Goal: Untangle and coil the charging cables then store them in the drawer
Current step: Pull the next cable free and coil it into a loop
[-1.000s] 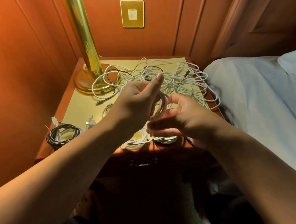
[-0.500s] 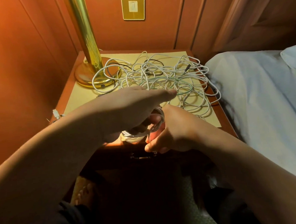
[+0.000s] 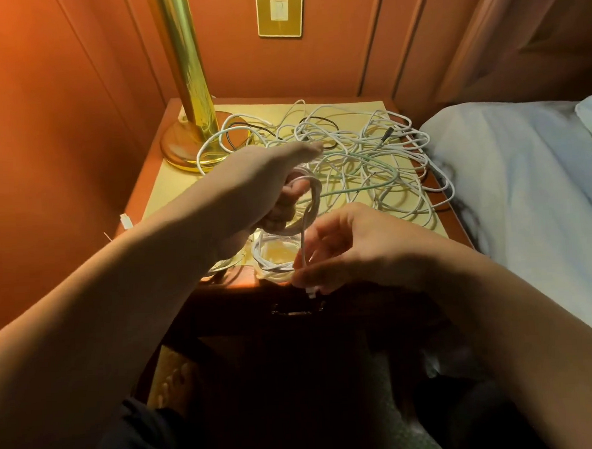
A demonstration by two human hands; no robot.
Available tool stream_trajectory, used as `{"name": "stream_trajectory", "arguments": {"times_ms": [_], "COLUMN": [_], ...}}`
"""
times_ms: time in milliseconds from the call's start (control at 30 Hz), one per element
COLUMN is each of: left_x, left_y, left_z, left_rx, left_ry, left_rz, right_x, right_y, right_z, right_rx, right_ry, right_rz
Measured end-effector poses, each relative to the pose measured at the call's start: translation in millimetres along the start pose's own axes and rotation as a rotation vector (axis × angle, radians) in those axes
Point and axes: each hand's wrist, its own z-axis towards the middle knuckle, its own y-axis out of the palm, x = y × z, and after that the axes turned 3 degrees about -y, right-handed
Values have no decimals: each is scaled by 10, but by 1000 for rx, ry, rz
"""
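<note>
My left hand (image 3: 265, 188) grips a small coil of white cable (image 3: 311, 189) above the front of the nightstand. The coil's loose end hangs down, and my right hand (image 3: 344, 249) pinches it just above its white plug (image 3: 311, 293). A tangle of white cables (image 3: 363, 159), with a greenish one and a dark one among them, covers the back and right of the nightstand top. A finished white coil (image 3: 272, 260) lies at the front edge under my hands. The drawer (image 3: 297, 311) below the top is closed.
A brass lamp (image 3: 192, 102) stands at the back left of the nightstand (image 3: 156, 194), some cable looped over its base. A white plug (image 3: 125, 221) pokes out at the left edge. A bed with white sheets (image 3: 525, 184) lies to the right. Wood panelling surrounds the corner.
My hands have come apart. The left hand lifted the coil toward the tangle, and the right hand slid down the loose end to pinch it near the plug.
</note>
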Motion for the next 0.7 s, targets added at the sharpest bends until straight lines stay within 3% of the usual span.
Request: {"name": "stream_trajectory", "arguments": {"times_ms": [100,267,400,500,700], "left_x": [-20,-49,-62,-75,-98], "left_y": [-5,78,116,132,80], "left_z": [24,72,70,83,153], "left_rx": [103,158,180,229,189], "left_ry": [-15,85,183,288,301], "left_rz": [-95,-130,-128,34,247], "right_x": [-26,11,10,7,-8], "right_y": [-12,-68,-147,-171,-214], "right_z": [-5,52,87,110,146], "right_rx": [98,455,416,408,307], "right_ry": [-64,-332,-348,-342,-296], "right_rz": [-1,42,-2,-11,200]}}
